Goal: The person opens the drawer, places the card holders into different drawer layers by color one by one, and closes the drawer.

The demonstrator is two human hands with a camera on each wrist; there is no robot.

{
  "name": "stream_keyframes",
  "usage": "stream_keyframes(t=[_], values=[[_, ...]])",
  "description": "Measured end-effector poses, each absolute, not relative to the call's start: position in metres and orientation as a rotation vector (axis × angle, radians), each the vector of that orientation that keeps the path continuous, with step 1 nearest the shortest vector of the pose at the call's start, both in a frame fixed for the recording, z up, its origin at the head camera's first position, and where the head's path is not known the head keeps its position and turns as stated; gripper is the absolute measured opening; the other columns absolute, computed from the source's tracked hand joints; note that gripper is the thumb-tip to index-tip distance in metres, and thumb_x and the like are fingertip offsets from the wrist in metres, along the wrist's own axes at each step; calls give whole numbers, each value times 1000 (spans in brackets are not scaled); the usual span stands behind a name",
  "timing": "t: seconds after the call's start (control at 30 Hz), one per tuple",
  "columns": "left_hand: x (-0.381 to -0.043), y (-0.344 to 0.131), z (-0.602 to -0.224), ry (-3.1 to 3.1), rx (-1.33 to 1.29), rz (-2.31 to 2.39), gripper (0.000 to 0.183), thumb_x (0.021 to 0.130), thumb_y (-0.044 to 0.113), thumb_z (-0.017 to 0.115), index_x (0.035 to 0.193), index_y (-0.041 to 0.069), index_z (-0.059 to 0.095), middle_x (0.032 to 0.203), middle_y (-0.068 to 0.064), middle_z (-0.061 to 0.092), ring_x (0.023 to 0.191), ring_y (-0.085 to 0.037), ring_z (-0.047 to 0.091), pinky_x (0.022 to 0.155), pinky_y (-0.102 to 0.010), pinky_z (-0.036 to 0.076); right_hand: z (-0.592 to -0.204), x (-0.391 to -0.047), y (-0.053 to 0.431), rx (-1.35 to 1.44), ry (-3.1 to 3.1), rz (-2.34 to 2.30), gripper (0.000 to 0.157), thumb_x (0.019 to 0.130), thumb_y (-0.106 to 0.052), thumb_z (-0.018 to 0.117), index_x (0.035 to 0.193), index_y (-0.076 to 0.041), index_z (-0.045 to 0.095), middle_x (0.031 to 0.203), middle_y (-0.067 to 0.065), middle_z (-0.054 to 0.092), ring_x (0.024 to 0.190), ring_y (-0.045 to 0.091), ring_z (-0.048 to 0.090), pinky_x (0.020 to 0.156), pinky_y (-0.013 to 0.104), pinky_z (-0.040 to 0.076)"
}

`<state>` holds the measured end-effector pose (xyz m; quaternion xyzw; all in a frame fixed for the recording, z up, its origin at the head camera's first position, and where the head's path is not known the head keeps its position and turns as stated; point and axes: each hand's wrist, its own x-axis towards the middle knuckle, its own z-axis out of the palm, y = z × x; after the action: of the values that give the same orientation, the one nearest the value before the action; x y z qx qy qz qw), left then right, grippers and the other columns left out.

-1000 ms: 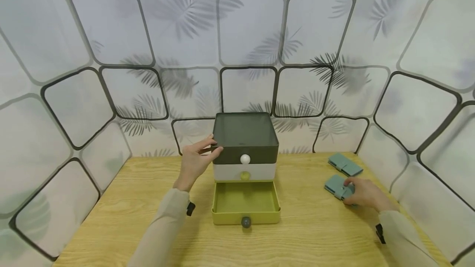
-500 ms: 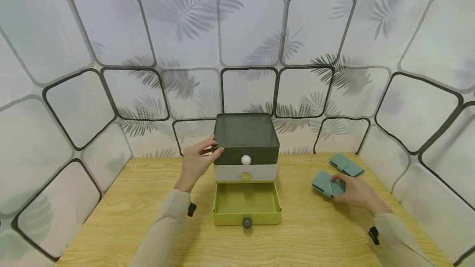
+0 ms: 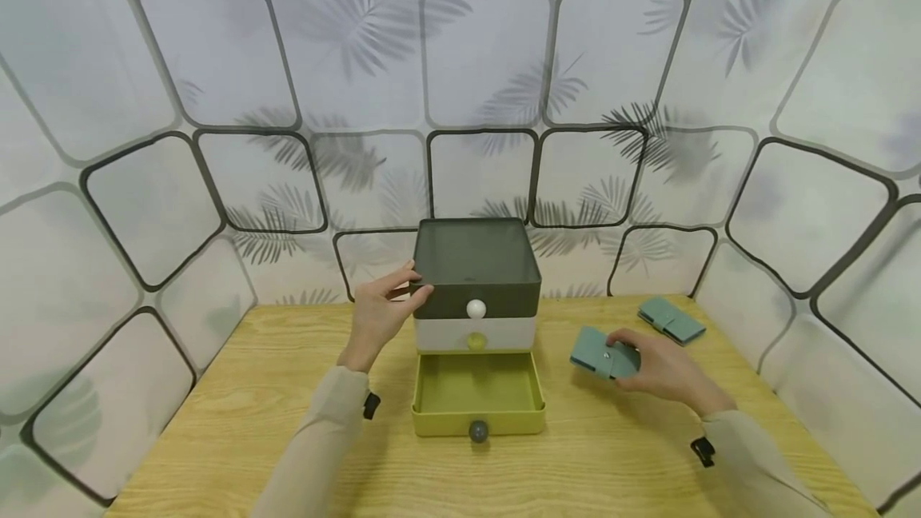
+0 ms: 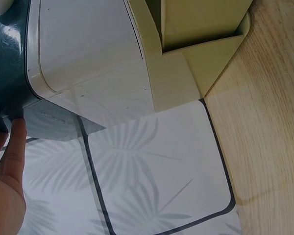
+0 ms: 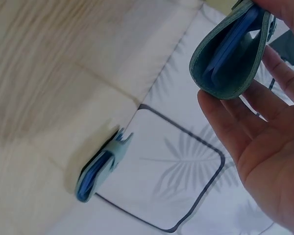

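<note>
My right hand (image 3: 665,370) pinches a teal card wallet (image 3: 593,350) by its right end, over the table right of the drawers. A strap with a snap crosses this wallet, and blue sleeves (image 5: 230,44) show inside its fold in the right wrist view. My left hand (image 3: 376,318) touches the upper left front corner of a small drawer box (image 3: 475,250), thumb on the front, fingertips at the side edge. Its dark top drawer and white middle drawer are closed. The green bottom drawer (image 3: 439,424) is pulled out, with nothing visible inside.
A second teal card wallet (image 3: 671,320) lies at the back right of the wooden table (image 3: 288,406). Patterned curtain (image 3: 374,86) walls stand behind and on both sides. A round grey knob (image 3: 478,432) sticks out from the pulled-out drawer.
My right hand has carried the card wallet leftward, away from the second wallet and closer to the pulled-out drawer. The left hand stays at the box's corner.
</note>
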<state>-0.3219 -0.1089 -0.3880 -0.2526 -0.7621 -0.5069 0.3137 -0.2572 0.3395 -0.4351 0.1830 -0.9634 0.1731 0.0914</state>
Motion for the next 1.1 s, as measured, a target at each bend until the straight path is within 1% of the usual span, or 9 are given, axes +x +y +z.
stream_keyframes(t=[0.1, 0.27, 0.37, 0.47, 0.6, 0.7, 0.83, 0.93, 1.1], values=[[-322, -110, -388, -2011, -670, -1333, 22, 82, 16, 81, 101, 7, 77, 124, -17, 67, 111, -29, 68, 80, -36, 63, -431, -256, 331, 585, -2857, 499, 52, 72, -28, 86, 118, -21, 64, 114, 3, 69, 92, 16, 63, 71, 33, 53], [-323, -110, -388, -2009, -686, -1312, 21, 83, 17, 80, 102, 7, 77, 123, -16, 68, 113, -28, 67, 80, -34, 63, -426, -254, 318, 608, -2882, 509, 53, 71, -29, 86, 119, -25, 63, 116, 1, 68, 92, 12, 61, 70, 26, 50], [-323, -110, -388, -1998, -695, -1322, 21, 83, 17, 80, 101, 8, 77, 123, -16, 68, 113, -28, 67, 80, -35, 63, -422, -252, 311, 661, -2889, 557, 53, 72, -29, 86, 120, -26, 62, 119, 2, 67, 98, 15, 63, 72, 26, 52], [-319, -109, -385, -1997, -692, -1330, 21, 83, 14, 80, 101, 5, 76, 122, -19, 67, 113, -30, 66, 80, -38, 63, -419, -251, 304, 748, -2897, 629, 53, 74, -27, 84, 122, -27, 60, 124, 5, 65, 106, 20, 63, 76, 29, 55], [-318, -109, -386, -2008, -683, -1327, 22, 83, 15, 80, 102, 5, 76, 123, -18, 67, 113, -29, 67, 81, -37, 63, -415, -249, 294, 819, -2925, 688, 53, 76, -27, 83, 124, -30, 58, 127, 5, 63, 106, 18, 62, 77, 29, 55], [-322, -110, -389, -2009, -676, -1334, 22, 82, 18, 81, 102, 8, 77, 124, -15, 67, 112, -26, 67, 81, -36, 63, -411, -248, 287, 856, -2932, 704, 53, 77, -30, 83, 124, -31, 59, 128, 4, 63, 106, 16, 61, 79, 31, 56], [-322, -108, -388, -2009, -662, -1339, 22, 81, 12, 81, 101, 3, 76, 123, -20, 66, 111, -32, 67, 80, -41, 63, -407, -246, 276, 905, -2920, 732, 53, 77, -32, 83, 124, -32, 60, 128, 1, 63, 106, 15, 61, 81, 35, 57], [-319, -106, -385, -2010, -659, -1328, 22, 81, 6, 81, 100, -2, 75, 122, -25, 66, 109, -36, 67, 80, -45, 62, -405, -246, 266, 943, -2899, 737, 52, 77, -31, 83, 124, -32, 61, 126, -4, 64, 106, 12, 61, 83, 34, 57], [-300, -102, -369, -2002, -677, -1318, 20, 81, 2, 79, 99, -7, 74, 120, -29, 65, 109, -39, 66, 79, -48, 62, -402, -247, 247, 1011, -2870, 708, 52, 77, -27, 82, 125, -29, 64, 126, -9, 65, 110, 12, 63, 88, 34, 57]])
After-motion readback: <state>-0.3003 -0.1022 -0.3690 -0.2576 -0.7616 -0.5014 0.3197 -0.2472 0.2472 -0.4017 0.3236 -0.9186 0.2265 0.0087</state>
